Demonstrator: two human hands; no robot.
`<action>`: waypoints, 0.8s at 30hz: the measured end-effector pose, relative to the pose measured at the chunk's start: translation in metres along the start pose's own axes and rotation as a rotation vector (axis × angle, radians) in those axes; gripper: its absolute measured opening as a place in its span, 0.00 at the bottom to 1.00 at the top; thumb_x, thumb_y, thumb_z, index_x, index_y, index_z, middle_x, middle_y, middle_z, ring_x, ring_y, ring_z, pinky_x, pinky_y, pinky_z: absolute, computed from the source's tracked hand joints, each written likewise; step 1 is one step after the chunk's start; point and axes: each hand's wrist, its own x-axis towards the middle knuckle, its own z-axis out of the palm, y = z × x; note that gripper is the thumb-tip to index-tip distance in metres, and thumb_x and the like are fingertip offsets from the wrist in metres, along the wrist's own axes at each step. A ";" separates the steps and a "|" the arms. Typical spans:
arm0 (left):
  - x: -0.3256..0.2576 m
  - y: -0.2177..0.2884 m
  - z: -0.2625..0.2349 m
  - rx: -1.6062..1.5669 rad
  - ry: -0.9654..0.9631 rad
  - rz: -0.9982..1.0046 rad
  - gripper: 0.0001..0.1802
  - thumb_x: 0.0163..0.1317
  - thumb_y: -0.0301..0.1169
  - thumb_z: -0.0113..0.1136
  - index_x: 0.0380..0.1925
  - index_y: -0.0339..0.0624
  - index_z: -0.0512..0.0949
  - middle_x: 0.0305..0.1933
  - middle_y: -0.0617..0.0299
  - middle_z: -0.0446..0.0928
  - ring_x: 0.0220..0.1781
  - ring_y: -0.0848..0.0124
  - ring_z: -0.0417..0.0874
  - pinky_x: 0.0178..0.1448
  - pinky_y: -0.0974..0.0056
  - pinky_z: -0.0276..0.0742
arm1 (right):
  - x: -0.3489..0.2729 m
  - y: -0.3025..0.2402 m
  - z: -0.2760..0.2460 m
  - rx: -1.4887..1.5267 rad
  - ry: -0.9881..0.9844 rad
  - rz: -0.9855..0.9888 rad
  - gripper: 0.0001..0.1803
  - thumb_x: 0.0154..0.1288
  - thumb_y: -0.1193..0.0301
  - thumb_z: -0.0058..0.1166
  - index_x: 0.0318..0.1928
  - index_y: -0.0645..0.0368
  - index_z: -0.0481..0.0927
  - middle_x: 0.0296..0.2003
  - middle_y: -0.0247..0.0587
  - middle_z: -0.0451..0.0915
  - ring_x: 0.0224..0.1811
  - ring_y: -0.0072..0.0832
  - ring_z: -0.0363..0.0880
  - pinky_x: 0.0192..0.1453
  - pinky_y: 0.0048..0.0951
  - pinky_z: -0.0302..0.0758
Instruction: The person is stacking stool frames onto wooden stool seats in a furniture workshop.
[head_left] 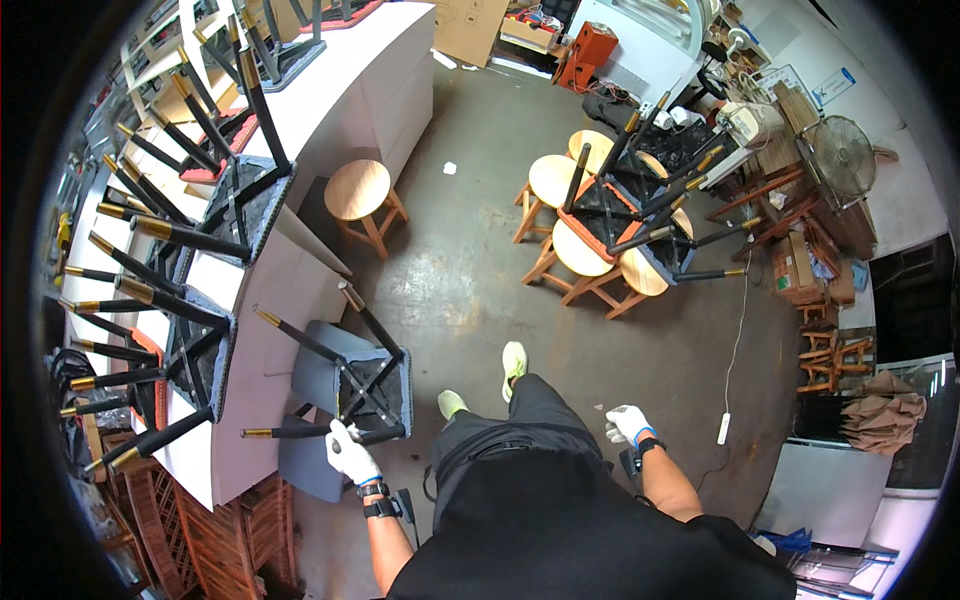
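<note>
On my left, a grey-blue chair (372,390) is tipped over, its black legs with gold tips sticking up and outward. My left hand (352,456), in a white glove, is closed around one of its legs close to the seat's underside. Out to my right, my right hand (627,424), also gloved in white, hangs away from everything. Its fingers are loosely bent and apart, with nothing in them.
Upturned chairs (215,330) crowd the long white counter (255,290) at left. A round wooden stool (358,190) stands beside it. Ahead right, more stools (580,248) bear upturned chairs (605,215). A power strip (723,429) and its cord lie on the floor.
</note>
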 end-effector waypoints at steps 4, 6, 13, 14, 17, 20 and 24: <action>0.006 0.011 0.063 0.201 -0.024 0.069 0.23 0.70 0.39 0.56 0.17 0.38 0.70 0.16 0.64 0.71 0.22 0.77 0.68 0.30 0.65 0.65 | 0.036 -0.028 -0.011 -0.053 -0.064 0.005 0.11 0.66 0.66 0.57 0.43 0.60 0.76 0.30 0.40 0.81 0.24 0.29 0.81 0.24 0.29 0.78; 0.007 0.027 0.109 0.232 -0.053 0.129 0.24 0.69 0.39 0.56 0.17 0.38 0.68 0.16 0.64 0.69 0.20 0.75 0.67 0.29 0.65 0.65 | 0.054 -0.051 -0.016 -0.040 -0.077 0.001 0.11 0.66 0.66 0.57 0.43 0.60 0.76 0.30 0.40 0.80 0.24 0.29 0.81 0.24 0.29 0.78; 0.024 0.051 0.235 0.447 -0.112 0.317 0.28 0.70 0.44 0.56 0.14 0.42 0.62 0.12 0.66 0.60 0.13 0.75 0.62 0.19 0.64 0.62 | 0.130 -0.130 -0.050 0.010 -0.135 -0.005 0.11 0.66 0.66 0.56 0.43 0.59 0.76 0.28 0.38 0.79 0.22 0.27 0.78 0.24 0.30 0.75; 0.018 0.065 0.258 0.433 -0.154 0.333 0.27 0.70 0.43 0.56 0.14 0.43 0.63 0.11 0.66 0.60 0.13 0.76 0.61 0.19 0.65 0.61 | 0.146 -0.138 -0.057 0.043 -0.145 -0.004 0.10 0.66 0.66 0.56 0.43 0.59 0.76 0.28 0.38 0.79 0.21 0.27 0.77 0.23 0.30 0.74; 0.001 0.113 0.319 0.259 -0.186 0.164 0.26 0.70 0.42 0.56 0.14 0.46 0.62 0.10 0.68 0.60 0.11 0.78 0.61 0.18 0.68 0.59 | 0.165 -0.181 -0.068 -0.122 -0.097 -0.201 0.14 0.64 0.65 0.55 0.43 0.64 0.78 0.30 0.41 0.80 0.21 0.25 0.75 0.26 0.30 0.73; 0.006 0.145 0.357 0.155 -0.290 0.177 0.26 0.71 0.42 0.55 0.15 0.46 0.63 0.09 0.66 0.61 0.09 0.76 0.62 0.16 0.68 0.61 | 0.187 -0.234 -0.066 -0.129 -0.203 -0.459 0.20 0.65 0.62 0.55 0.50 0.66 0.79 0.44 0.51 0.83 0.41 0.36 0.83 0.46 0.36 0.78; -0.002 0.216 0.410 0.041 -0.486 0.263 0.23 0.72 0.38 0.54 0.17 0.46 0.62 0.09 0.68 0.58 0.10 0.78 0.60 0.17 0.70 0.60 | 0.143 -0.350 -0.047 0.474 -0.622 -0.320 0.21 0.70 0.56 0.55 0.51 0.61 0.74 0.37 0.41 0.80 0.30 0.26 0.79 0.33 0.27 0.77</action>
